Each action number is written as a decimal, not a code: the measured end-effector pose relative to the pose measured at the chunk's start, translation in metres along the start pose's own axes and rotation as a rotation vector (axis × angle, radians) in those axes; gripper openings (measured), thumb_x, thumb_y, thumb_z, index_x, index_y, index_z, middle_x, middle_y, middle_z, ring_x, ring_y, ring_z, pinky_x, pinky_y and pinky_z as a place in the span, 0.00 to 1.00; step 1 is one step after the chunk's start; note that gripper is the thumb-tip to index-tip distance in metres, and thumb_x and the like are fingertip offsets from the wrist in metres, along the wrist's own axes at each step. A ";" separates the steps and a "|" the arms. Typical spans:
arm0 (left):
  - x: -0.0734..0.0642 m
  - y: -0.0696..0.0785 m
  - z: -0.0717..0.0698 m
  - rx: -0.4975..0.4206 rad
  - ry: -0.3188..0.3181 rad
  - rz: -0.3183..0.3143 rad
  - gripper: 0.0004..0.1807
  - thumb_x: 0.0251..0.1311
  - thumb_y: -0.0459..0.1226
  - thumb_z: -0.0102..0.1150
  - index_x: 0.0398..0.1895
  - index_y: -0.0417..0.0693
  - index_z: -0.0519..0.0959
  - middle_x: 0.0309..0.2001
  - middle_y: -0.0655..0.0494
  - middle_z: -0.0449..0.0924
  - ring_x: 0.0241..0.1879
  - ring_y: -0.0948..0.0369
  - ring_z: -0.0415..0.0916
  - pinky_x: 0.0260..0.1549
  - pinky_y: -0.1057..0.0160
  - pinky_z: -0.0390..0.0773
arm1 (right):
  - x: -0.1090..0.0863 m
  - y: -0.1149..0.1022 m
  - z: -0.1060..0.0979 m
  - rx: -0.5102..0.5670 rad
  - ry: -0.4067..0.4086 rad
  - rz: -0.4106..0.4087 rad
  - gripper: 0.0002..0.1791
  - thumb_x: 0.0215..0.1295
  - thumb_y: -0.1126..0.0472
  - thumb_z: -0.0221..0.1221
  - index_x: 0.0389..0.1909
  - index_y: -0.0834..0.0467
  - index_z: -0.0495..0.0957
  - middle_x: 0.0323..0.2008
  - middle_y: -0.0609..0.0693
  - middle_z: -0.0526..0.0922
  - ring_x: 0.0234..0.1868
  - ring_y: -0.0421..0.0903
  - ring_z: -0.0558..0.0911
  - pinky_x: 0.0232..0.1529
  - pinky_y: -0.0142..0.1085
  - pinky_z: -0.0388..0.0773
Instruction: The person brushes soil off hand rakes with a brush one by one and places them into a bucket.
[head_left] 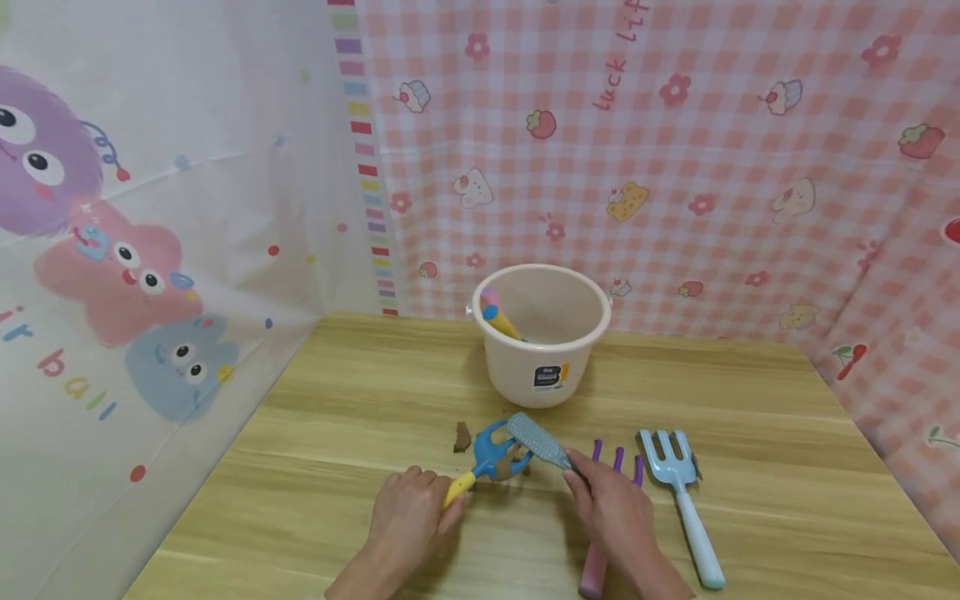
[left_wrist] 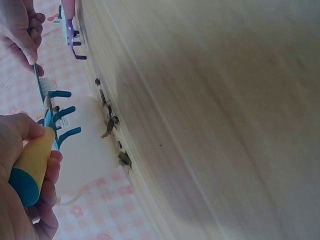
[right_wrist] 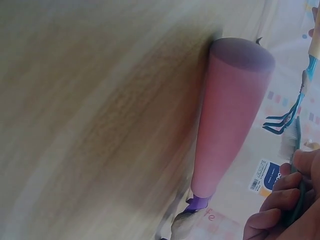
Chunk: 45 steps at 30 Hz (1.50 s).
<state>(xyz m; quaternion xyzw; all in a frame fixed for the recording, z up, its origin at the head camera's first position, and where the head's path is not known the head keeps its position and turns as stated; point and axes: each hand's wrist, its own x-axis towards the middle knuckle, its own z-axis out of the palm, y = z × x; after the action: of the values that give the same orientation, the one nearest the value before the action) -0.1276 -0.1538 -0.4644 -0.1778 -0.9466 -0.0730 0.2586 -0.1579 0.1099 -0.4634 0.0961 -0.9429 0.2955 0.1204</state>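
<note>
My left hand [head_left: 408, 517] grips the yellow handle of a small blue hand rake [head_left: 487, 454], its tines pointing away from me. Brown dirt [head_left: 510, 462] clings to the rake's head. In my right hand [head_left: 615, 508] is a grey-blue brush [head_left: 536, 439], whose head overlaps the tines in the head view. White bristles [left_wrist: 47, 86] face the rake in the left wrist view. Beside and partly under my right forearm lies a purple rake with a pink handle [right_wrist: 232, 120].
A cream bucket [head_left: 525, 371] stands behind the hands, with a yellow, blue-tipped handle [head_left: 502, 322] inside. To the right lies a light blue fork [head_left: 682, 479]. Brown dirt flakes [head_left: 462, 437] are scattered on the wooden table [head_left: 337, 417]. Patterned cloths hang behind and at both sides.
</note>
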 end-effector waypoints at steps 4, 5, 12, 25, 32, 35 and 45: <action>0.000 0.000 0.000 0.001 -0.004 -0.005 0.16 0.54 0.46 0.69 0.18 0.52 0.74 0.16 0.63 0.66 0.19 0.64 0.61 0.20 0.68 0.58 | 0.001 0.001 0.001 -0.012 0.002 0.022 0.18 0.67 0.55 0.63 0.58 0.48 0.81 0.40 0.50 0.87 0.23 0.42 0.76 0.20 0.37 0.68; 0.000 0.000 0.000 0.001 -0.005 -0.007 0.16 0.54 0.46 0.69 0.18 0.52 0.74 0.16 0.63 0.66 0.19 0.64 0.61 0.20 0.68 0.58 | 0.001 0.001 0.001 -0.016 0.003 0.024 0.18 0.67 0.55 0.63 0.58 0.48 0.81 0.41 0.50 0.87 0.23 0.43 0.76 0.20 0.37 0.68; 0.000 0.002 0.000 -0.001 -0.008 -0.014 0.15 0.54 0.46 0.69 0.19 0.51 0.75 0.17 0.63 0.68 0.19 0.64 0.61 0.21 0.68 0.59 | 0.001 0.003 0.001 -0.031 -0.003 0.043 0.18 0.67 0.54 0.62 0.58 0.49 0.81 0.43 0.52 0.87 0.28 0.48 0.81 0.22 0.39 0.71; 0.001 0.003 -0.004 0.004 -0.004 -0.006 0.15 0.53 0.47 0.70 0.20 0.50 0.77 0.17 0.62 0.70 0.20 0.64 0.63 0.21 0.68 0.60 | 0.001 0.002 -0.007 0.075 -0.041 0.119 0.20 0.69 0.55 0.60 0.61 0.54 0.79 0.17 0.44 0.73 0.16 0.41 0.67 0.19 0.37 0.64; 0.000 0.003 -0.003 0.005 -0.017 -0.008 0.14 0.54 0.46 0.69 0.20 0.50 0.78 0.17 0.62 0.70 0.20 0.65 0.62 0.21 0.69 0.60 | -0.003 -0.008 -0.008 0.087 -0.048 0.125 0.20 0.70 0.55 0.60 0.60 0.54 0.79 0.17 0.44 0.72 0.16 0.40 0.67 0.19 0.37 0.64; 0.002 0.004 -0.002 0.006 -0.006 -0.005 0.15 0.54 0.46 0.69 0.19 0.51 0.77 0.17 0.62 0.69 0.20 0.64 0.63 0.20 0.68 0.59 | -0.005 -0.018 -0.008 0.153 -0.096 0.078 0.20 0.70 0.55 0.59 0.61 0.54 0.79 0.14 0.41 0.66 0.14 0.38 0.65 0.17 0.35 0.64; 0.002 0.004 -0.002 -0.003 0.008 0.013 0.12 0.53 0.46 0.70 0.22 0.51 0.79 0.18 0.63 0.70 0.20 0.65 0.62 0.21 0.69 0.59 | -0.004 -0.002 -0.003 0.039 -0.048 0.101 0.19 0.71 0.55 0.59 0.59 0.55 0.80 0.33 0.52 0.86 0.29 0.52 0.82 0.26 0.45 0.74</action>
<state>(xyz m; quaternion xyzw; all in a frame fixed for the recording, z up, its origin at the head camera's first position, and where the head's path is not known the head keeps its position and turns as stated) -0.1265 -0.1497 -0.4611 -0.1843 -0.9443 -0.0735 0.2626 -0.1531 0.1106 -0.4609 0.0578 -0.9432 0.3169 0.0810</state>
